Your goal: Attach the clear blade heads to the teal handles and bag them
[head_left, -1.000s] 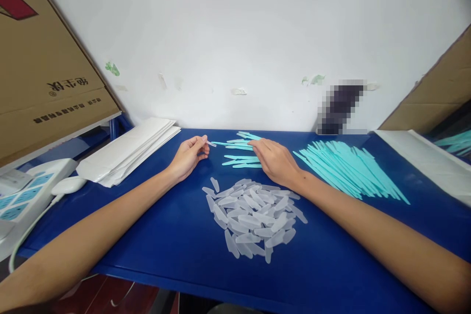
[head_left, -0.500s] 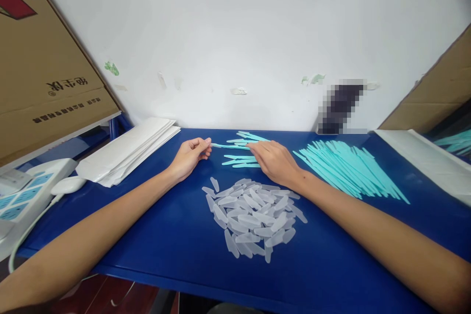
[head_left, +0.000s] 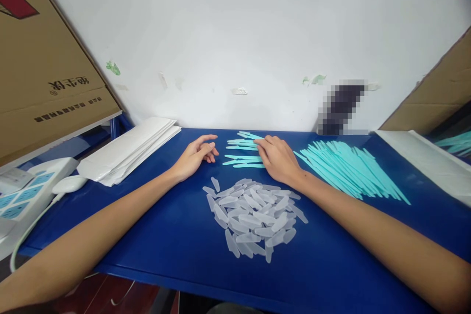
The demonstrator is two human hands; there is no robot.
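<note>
My left hand (head_left: 194,158) hovers over the blue table, left of a small group of turquoise eyebrow razors (head_left: 241,146), fingers apart and nothing in them. My right hand (head_left: 279,161) lies over the right ends of that group, its fingers closed around a slim razor handle; the fingertips and handle ends are partly hidden. Nearer to me spreads a heap of translucent plastic blade caps (head_left: 253,218). A larger pile of turquoise razors (head_left: 349,169) rests to the right of my right hand.
White paper sleeves (head_left: 128,149) lie stacked at the left, beside a power strip (head_left: 33,189) with a white plug and cable (head_left: 69,184). Cardboard boxes (head_left: 51,64) flank the table (head_left: 154,250). A white wall (head_left: 235,34) stands behind, with a pixelated dark object (head_left: 342,108) against it.
My left hand has let go of the razor's capped end and its fingers have spread. My right hand has moved slightly right, bringing the razor in among the others.
</note>
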